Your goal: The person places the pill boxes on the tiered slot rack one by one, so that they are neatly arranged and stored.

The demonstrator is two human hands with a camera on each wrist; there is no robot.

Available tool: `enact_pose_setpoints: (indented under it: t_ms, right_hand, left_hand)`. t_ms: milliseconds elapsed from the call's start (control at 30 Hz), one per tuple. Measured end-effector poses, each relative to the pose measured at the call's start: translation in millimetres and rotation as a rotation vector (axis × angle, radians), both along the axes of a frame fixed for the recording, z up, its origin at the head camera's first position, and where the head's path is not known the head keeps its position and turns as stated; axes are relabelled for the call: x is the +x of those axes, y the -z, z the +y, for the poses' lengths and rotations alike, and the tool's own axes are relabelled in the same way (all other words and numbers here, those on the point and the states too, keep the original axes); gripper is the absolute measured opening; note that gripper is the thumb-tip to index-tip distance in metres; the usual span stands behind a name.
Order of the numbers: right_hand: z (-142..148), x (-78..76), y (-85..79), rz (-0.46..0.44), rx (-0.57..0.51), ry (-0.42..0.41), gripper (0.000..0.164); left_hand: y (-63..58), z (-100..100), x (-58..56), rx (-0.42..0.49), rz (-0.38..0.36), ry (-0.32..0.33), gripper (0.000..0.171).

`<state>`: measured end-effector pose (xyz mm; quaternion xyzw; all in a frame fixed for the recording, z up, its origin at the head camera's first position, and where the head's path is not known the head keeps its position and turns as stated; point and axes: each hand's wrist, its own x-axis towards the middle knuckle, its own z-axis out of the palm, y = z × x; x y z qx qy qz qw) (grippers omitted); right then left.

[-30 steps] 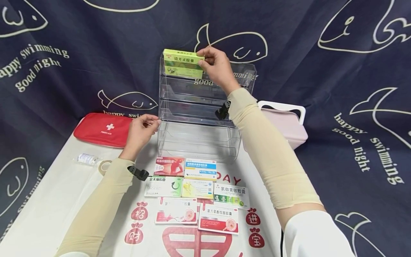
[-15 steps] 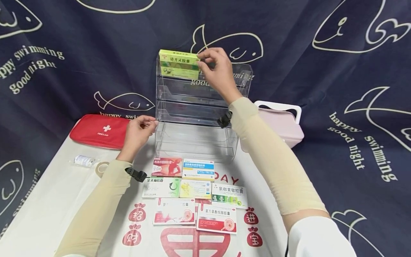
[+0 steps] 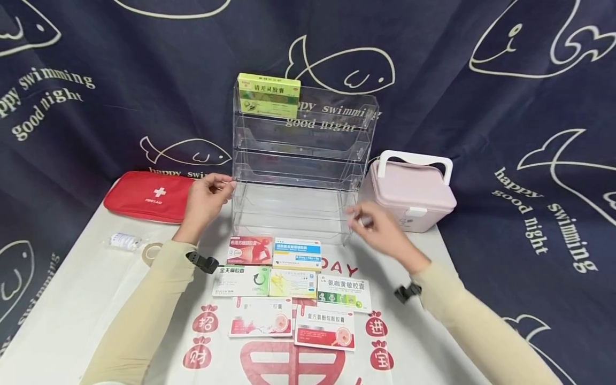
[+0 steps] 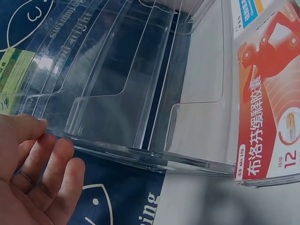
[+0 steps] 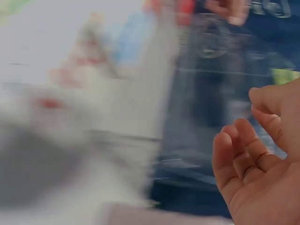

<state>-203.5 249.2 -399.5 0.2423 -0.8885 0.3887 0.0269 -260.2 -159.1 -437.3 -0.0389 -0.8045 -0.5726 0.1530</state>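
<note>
A clear tiered plastic display rack [image 3: 298, 171] stands at the back of the table. My left hand [image 3: 207, 200] is at its left side edge, thumb and fingertips pinching the side wall, as the left wrist view [image 4: 40, 173] also shows. On the top tier, at the left, a yellow-green medicine box [image 3: 269, 96] stands upright. My right hand [image 3: 377, 230] is beside the rack's lower right corner, fingers loosely bent and holding nothing; the right wrist view is blurred behind it. Several medicine boxes lie flat in front of the rack, among them a red one [image 3: 250, 250] and a blue-and-white one [image 3: 297, 254].
A pink lidded box with a white handle [image 3: 409, 192] stands right of the rack. On the left are a red first-aid pouch [image 3: 149, 197], a small wrapped bottle [image 3: 125, 240] and a tape roll [image 3: 152, 253]. A dark fish-print curtain [image 3: 481, 107] hangs behind.
My right hand has let go of the yellow-green box on the top tier and come down to the rack's lower right. The left hand stays at the rack's edge.
</note>
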Motion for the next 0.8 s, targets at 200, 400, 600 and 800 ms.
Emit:
enact_pose_setpoints:
  t_ms: [200, 400, 600, 800]
  right_hand:
    - [31.9, 65.9, 72.1, -0.200, 0.079, 0.131, 0.031]
    - [39.1, 96.5, 105.3, -0.274, 0.095, 0.242, 0.040]
    - [43.1, 102.6, 114.6, -0.267, 0.121, 0.259, 0.043]
    - [48.7, 103.4, 115.2, -0.292, 0.143, 0.241, 0.040]
  left_hand:
    - [-2.4, 0.5, 0.1, 0.001, 0.013, 0.007, 0.020]
    - [-4.2, 0.0, -1.5, -0.001, 0.022, 0.001, 0.021]
    - [-2.4, 0.0, -0.3, -0.014, -0.002, -0.013, 0.021]
    - [0.0, 1.7, 0.3, -0.020, -0.011, -0.014, 0.020]
